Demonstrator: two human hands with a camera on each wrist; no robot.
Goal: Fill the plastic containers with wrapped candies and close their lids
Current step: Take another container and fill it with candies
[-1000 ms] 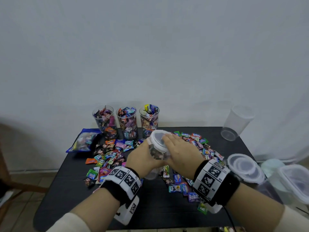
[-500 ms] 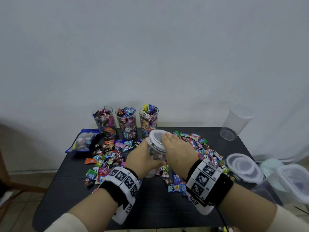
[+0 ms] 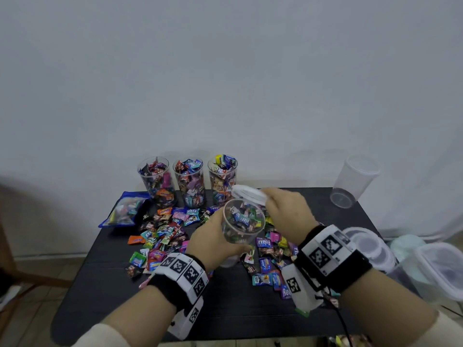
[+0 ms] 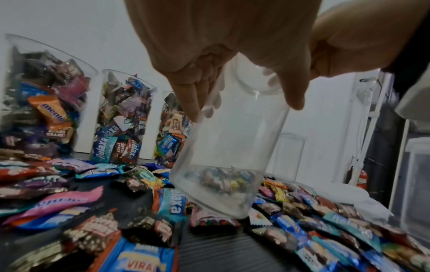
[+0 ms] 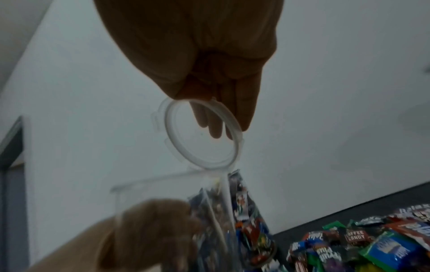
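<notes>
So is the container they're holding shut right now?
No, open. The right hand holds the lid lifted and tilted off the container, which the left hand grips; its mouth is uncovered.

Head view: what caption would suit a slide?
Left hand grips a clear container; right hand holds its lid off.

I see cream sleeves (image 3: 105, 334), black wristbands (image 3: 335, 271) carrying white blocks with black square-patterned markers (image 3: 180, 267), and a thin dark cable (image 3: 344, 326).

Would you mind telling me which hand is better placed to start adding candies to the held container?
Probably the right hand, once it puts down the lid; the left hand grips the container.
</notes>
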